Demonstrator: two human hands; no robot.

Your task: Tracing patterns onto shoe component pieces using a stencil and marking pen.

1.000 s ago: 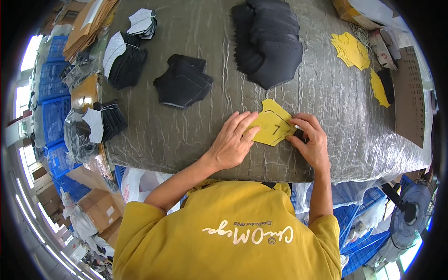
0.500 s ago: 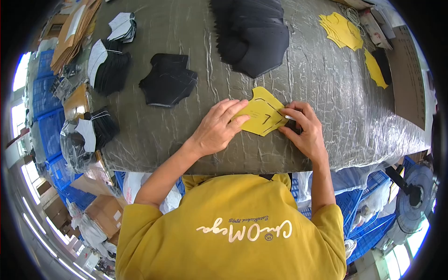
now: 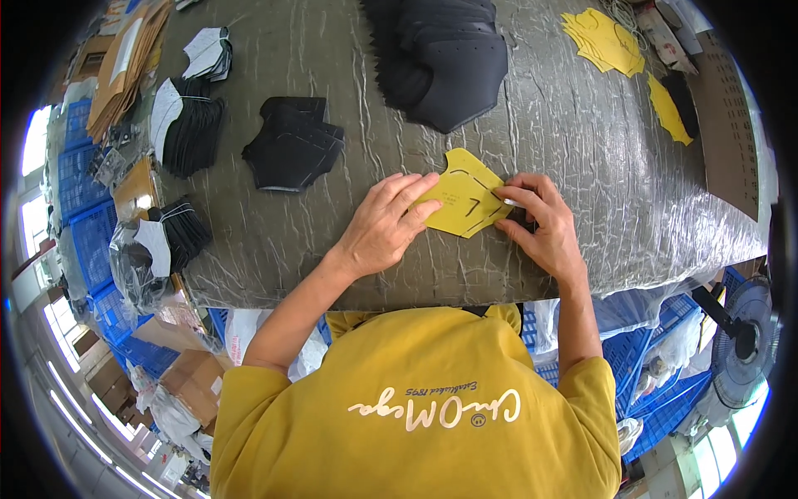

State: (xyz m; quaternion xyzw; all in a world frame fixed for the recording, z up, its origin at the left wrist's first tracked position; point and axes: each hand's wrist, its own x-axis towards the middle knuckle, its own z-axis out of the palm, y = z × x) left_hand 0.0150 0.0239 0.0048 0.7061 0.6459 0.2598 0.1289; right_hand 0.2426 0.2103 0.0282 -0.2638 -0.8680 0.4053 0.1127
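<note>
A yellow pattern template (image 3: 460, 202) with slots cut in it lies near the front of the table. My left hand (image 3: 391, 220) holds its left side, fingertips on top and thumb at the lower left edge. On the right, my right hand (image 3: 540, 218) pinches a small whitish stick (image 3: 509, 202) like a marker, at the template's right tip; most of it is hidden by the fingers. Whatever lies beneath the template cannot be made out. Left of my hands rest overlapping black cut pieces (image 3: 291, 148) with faint light lines. A fanned stack of black pieces (image 3: 457, 79) lies beyond the template.
Tied bundles of black pieces (image 3: 187, 125) with pale top sheets line the left side. More yellow templates (image 3: 604, 41) lie at the far right, near a cardboard box (image 3: 725, 125). Below the table's right edge stand blue crates (image 3: 632, 366) and a fan (image 3: 744, 341).
The whole view has shifted slightly, moving the table items a little up and left. Both hands keep their places on the template, with the stick still at its right tip.
</note>
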